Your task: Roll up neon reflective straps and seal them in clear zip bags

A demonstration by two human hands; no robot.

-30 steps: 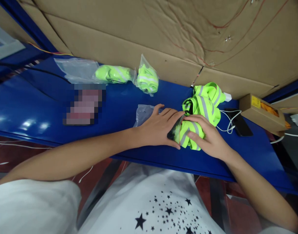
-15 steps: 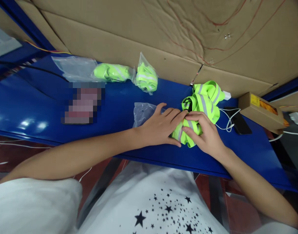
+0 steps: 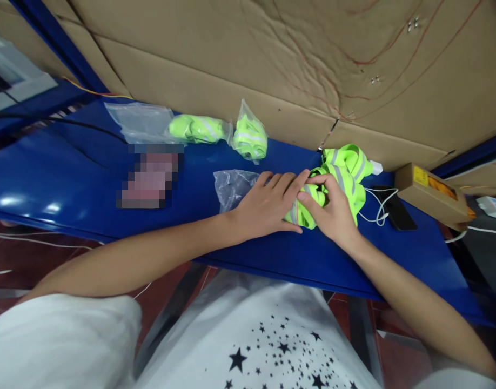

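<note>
A roll of fluorescent yellow-green reflective strap [image 3: 300, 215] with silver stripes lies on the blue table under both hands. My left hand [image 3: 268, 202] rests over its left part, fingers stretched out and thumb spread toward the front edge. The fingers and thumb of my right hand [image 3: 333, 208] pinch the right end of the roll. Just behind and right of it is a loose heap of the same reflective strap [image 3: 347, 173], partly hidden by the right hand. A clear plastic bag [image 3: 234, 189] sits beside and partly beneath my left hand.
Two bagged reflective bundles, one lying [image 3: 199, 128] and one standing [image 3: 250, 139], are along the cardboard wall [image 3: 215, 70]. More clear bags [image 3: 145, 121] lie farther left, near a blurred-out rectangle [image 3: 153, 178]. Right are a black phone [image 3: 397, 210], white cable [image 3: 380, 216] and cardboard box [image 3: 430, 194].
My right hand has shifted slightly left and up along the roll, and less of the roll's right end sticks out. My left hand stays on it. The camera view has moved a little.
</note>
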